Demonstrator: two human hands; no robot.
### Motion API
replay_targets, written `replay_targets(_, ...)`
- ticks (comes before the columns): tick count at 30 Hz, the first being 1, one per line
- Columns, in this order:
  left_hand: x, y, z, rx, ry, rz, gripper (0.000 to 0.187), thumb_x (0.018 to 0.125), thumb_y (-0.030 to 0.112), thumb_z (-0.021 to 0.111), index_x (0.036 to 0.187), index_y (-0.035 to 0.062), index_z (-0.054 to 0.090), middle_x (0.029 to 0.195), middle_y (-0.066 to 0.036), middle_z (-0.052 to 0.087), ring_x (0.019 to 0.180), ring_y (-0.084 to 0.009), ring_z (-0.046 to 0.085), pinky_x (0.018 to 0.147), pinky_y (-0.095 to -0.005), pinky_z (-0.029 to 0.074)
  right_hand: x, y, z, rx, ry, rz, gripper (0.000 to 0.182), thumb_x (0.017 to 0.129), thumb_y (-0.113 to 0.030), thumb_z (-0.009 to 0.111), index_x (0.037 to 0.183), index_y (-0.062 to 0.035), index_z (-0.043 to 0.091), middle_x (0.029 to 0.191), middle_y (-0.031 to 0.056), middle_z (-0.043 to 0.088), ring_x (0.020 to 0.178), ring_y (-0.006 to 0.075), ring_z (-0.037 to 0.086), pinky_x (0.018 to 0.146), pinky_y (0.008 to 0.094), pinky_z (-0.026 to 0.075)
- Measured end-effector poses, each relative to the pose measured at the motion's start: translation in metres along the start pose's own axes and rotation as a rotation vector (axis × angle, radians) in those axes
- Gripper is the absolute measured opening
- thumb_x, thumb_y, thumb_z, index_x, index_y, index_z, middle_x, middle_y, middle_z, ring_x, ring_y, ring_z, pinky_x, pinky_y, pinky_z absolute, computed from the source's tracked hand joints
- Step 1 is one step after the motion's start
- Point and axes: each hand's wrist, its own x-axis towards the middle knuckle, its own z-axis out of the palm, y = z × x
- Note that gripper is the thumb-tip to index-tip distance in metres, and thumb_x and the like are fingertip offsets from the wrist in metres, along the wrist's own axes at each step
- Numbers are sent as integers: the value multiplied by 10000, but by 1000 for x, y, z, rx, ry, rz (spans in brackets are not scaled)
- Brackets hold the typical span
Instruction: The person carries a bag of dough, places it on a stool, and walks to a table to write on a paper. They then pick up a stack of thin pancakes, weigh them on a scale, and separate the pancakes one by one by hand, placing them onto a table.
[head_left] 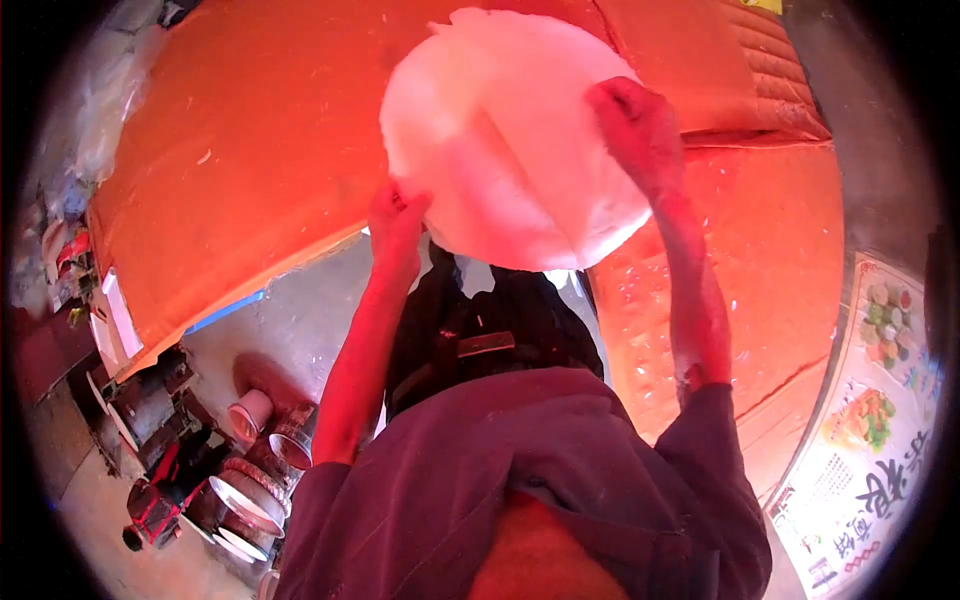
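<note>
A large, thin, round pale sheet (500,150) hangs between my two hands, over the near edge of an orange-covered table (270,130). A crease runs down its middle, and its upper left edge is ragged. My left hand (400,215) pinches the sheet's lower left edge. At the sheet's right side my right hand (635,125) is closed on the edge, with the fingers bent. The sheet looks pink in the reddish light.
On the floor at the lower left are a pink bucket (250,414), a metal pot (292,447) and white basins (248,502). A printed banner (860,430) with food pictures stands at the right. Clear plastic (110,100) lies at the upper left.
</note>
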Motion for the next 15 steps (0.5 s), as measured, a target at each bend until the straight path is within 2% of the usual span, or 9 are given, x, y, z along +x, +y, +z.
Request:
replay_targets(3,-8,1,1,46,5,-1,243,853,69,613,1087,26,560,992,-40,642,856,-117,596,700,-277,476,9,48,-45,135,57,96,178,910,-149,594,972,-2,673,845,-6,653,797,63,569,724,228,476)
replay_targets(7,-15,1,0,-29,-39,-44,267,875,78,589,1133,39,534,1023,-39,639,887,-122,603,761,-288,498,29,144,-140,287,209,5,214,902,-165,576,1028,-33,688,937,23,671,873,110,587,802,265,477)
replay_targets(8,-18,5,-1,-72,-68,-52,277,879,79,583,1148,42,526,1027,-40,639,893,-126,606,776,-292,503,30,167,-183,250,243,11,223,913,-159,564,1054,-28,678,968,20,662,895,106,580,818,260,470)
replay_targets(9,-14,-3,-7,28,-68,-70,360,910,107,536,1261,35,498,1168,-73,605,1040,-205,607,817,-362,534,32,190,-238,165,268,44,233,924,-153,553,1080,-23,667,999,16,653,916,102,573,834,255,463)
replay_targets(11,-18,-2,-5,-66,-115,-85,363,920,118,535,1271,32,495,1189,-79,600,1052,-212,605,847,-367,523,20,229,-337,30,334,115,254,946,-141,529,1131,-13,647,1062,10,636,960,94,559,867,245,448)
replay_targets(12,-20,-2,-5,-112,-134,-92,365,925,123,535,1276,30,493,1199,-82,598,1057,-216,604,861,-370,518,3,228,-356,152,441,176,258,947,-156,540,1138,-24,650,1031,5,645,943,92,562,858,253,452)
replay_targets(13,-21,-4,-6,-157,-152,-103,364,930,130,535,1277,29,491,1208,-83,595,1068,-219,599,882,-376,506,-14,229,-374,-59,474,185,232,891,-190,647,1060,-38,692,1012,16,673,919,133,602,823,286,489)
replay_targets(14,-22,-7,-8,-202,-169,-115,364,935,138,534,1278,27,488,1216,-83,592,1079,-222,594,903,-382,495,-29,253,-405,-285,498,293,290,884,-268,651,1059,-40,694,1004,40,692,909,128,613,823,297,492)
replay_targets(15,-23,-10,-8,-248,-185,-126,364,940,145,534,1280,25,486,1225,-84,590,1090,-224,590,924,-388,483,-44,287,-442,-536,464,370,337,888,-349,630,1051,-62,700,1024,80,703,919,164,645,836,320,503)
